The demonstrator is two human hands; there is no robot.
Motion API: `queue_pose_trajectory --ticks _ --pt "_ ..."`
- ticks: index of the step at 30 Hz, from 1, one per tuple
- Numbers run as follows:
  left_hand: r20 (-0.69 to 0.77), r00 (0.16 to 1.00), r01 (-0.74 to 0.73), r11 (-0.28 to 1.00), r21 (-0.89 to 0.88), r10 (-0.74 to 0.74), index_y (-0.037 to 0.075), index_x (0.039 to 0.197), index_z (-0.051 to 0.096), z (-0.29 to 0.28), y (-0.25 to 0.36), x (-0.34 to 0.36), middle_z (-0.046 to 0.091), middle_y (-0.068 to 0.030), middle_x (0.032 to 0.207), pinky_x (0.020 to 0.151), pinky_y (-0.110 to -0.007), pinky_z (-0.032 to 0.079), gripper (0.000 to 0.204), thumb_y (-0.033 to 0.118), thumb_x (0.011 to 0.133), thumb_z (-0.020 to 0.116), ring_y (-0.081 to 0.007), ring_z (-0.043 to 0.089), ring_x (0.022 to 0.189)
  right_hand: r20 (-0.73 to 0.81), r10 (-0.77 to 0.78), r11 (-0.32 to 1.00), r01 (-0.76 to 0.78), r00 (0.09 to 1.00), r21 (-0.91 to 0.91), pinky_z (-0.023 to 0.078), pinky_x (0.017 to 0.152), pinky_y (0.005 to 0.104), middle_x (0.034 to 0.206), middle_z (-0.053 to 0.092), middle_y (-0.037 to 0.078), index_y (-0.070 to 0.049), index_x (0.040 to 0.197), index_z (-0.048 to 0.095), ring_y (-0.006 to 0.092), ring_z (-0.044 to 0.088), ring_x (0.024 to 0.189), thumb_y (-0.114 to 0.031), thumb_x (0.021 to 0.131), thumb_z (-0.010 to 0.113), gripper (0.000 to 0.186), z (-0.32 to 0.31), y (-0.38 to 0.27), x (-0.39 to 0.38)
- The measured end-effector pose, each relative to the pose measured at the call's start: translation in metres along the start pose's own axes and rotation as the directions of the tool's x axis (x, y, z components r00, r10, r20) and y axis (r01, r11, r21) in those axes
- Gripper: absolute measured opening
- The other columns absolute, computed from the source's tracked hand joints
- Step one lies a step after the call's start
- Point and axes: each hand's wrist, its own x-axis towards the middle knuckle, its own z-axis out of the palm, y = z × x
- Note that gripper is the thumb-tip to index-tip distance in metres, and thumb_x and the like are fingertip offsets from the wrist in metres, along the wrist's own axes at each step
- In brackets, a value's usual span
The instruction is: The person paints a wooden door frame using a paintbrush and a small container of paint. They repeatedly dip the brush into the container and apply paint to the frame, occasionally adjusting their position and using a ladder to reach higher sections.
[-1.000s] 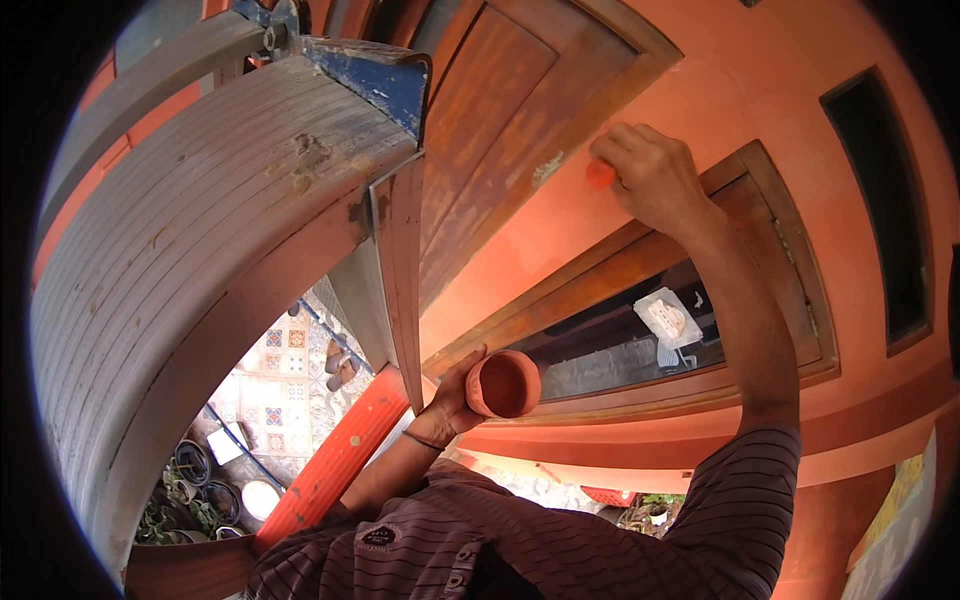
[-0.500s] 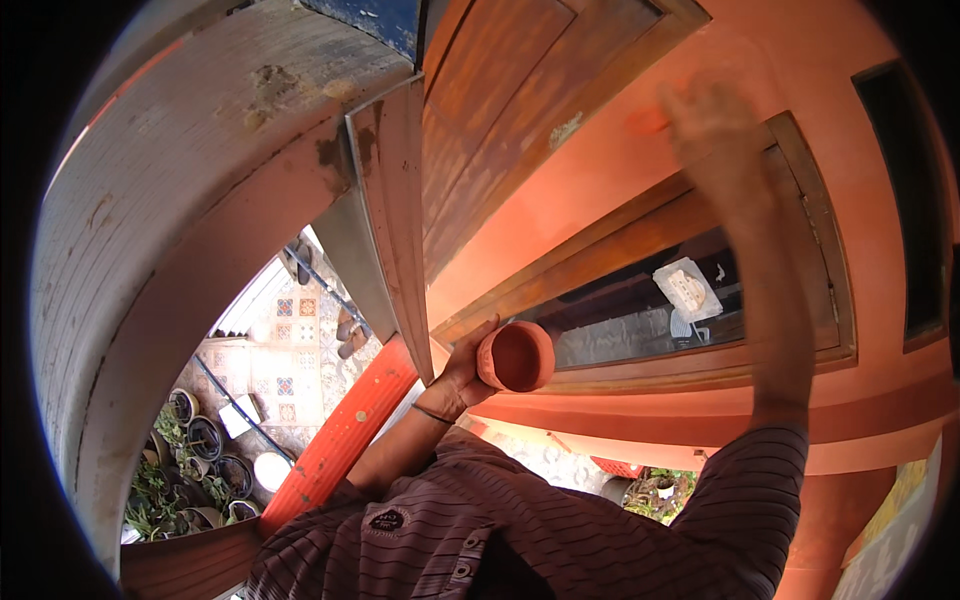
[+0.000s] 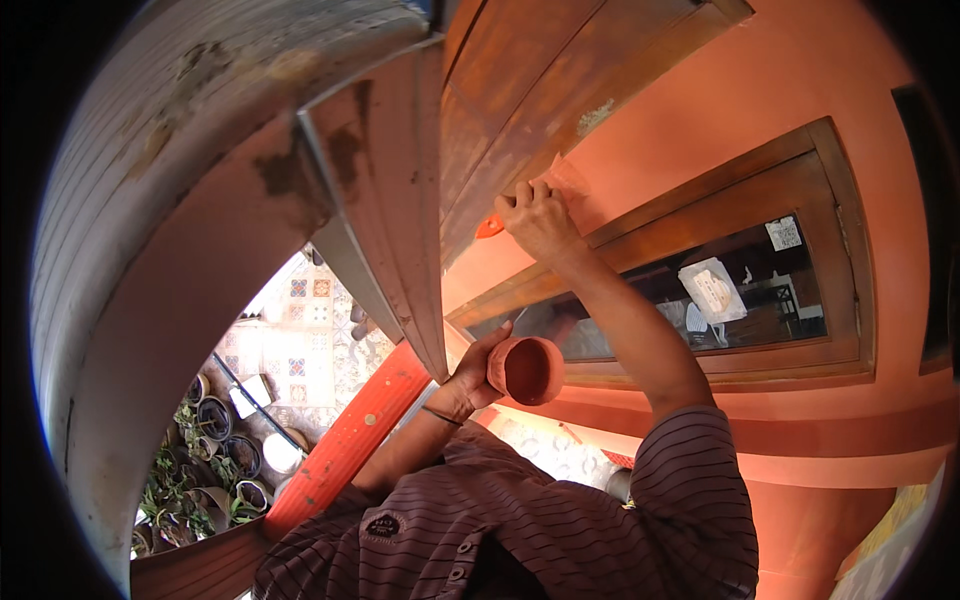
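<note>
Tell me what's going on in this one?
A person's right hand grips what looks like a brush with an orange handle, at the orange wall between a wooden panel and a window. The left hand holds a reddish cup lower down, its open top toward the camera.

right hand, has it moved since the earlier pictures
Yes: the right hand has moved left, farther from the upper right corner of the wooden window frame.
</note>
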Motion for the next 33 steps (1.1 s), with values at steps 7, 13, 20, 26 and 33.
queue_pose_trajectory --ticks 7,13,20,26,33 --pt "0.069 0.998 0.008 0.998 -0.060 -0.004 -0.001 0.123 0.069 -0.005 0.001 0.002 0.077 -0.0132 0.119 0.098 -0.042 0.063 0.054 0.051 0.110 0.059 -0.0229 0.076 0.108 0.014 0.102 0.770 -0.088 0.995 0.632 0.060 0.075 0.0467 0.099 0.067 0.013 -0.006 0.100 0.065 0.0353 0.071 0.093 0.000 0.084 0.073 0.018 0.006 -0.007 -0.006" --pt "0.052 0.999 0.019 0.998 -0.067 -0.015 -0.001 0.123 0.071 -0.007 0.001 0.007 0.077 -0.0168 0.120 0.095 -0.045 0.065 0.059 0.055 0.112 0.053 -0.0275 0.077 0.107 -0.175 0.196 0.843 -0.074 0.965 0.533 0.060 0.071 0.0441 0.095 0.066 0.009 -0.008 0.101 0.067 0.0309 0.073 0.092 0.000 0.083 0.074 0.021 -0.022 0.061 -0.011" --pt "0.073 0.997 0.011 0.998 -0.061 -0.006 0.002 0.119 0.070 -0.009 0.002 0.003 0.077 -0.0105 0.115 0.094 -0.040 0.064 0.050 0.050 0.110 0.062 -0.0208 0.076 0.103 -0.275 0.204 0.863 -0.040 0.940 0.504 0.058 0.067 0.0407 0.089 0.066 0.007 -0.010 0.096 0.069 0.0284 0.071 0.081 -0.002 0.089 0.075 0.012 -0.093 0.119 -0.010" --pt "0.056 0.998 0.011 1.000 -0.011 -0.010 0.002 0.123 0.069 -0.002 0.004 0.002 0.077 -0.0110 0.118 0.096 -0.041 0.063 0.054 0.053 0.110 0.060 -0.0216 0.076 0.107 -0.393 0.180 0.944 -0.045 0.902 0.328 0.057 0.069 0.0397 0.095 0.067 0.007 -0.010 0.094 0.068 0.0271 0.071 0.085 -0.002 0.087 0.075 0.013 -0.174 0.157 -0.002" --pt "0.049 0.998 0.037 0.999 -0.035 -0.036 0.000 0.126 0.069 -0.002 0.000 0.004 0.076 -0.0152 0.121 0.097 -0.044 0.064 0.059 0.056 0.110 0.056 -0.0260 0.076 0.109 -0.036 0.008 0.950 -0.019 0.999 -0.311 0.054 0.075 0.0387 0.106 0.066 0.013 -0.012 0.094 0.064 0.0283 0.066 0.098 -0.020 0.088 0.068 0.011 -0.147 0.098 -0.041"
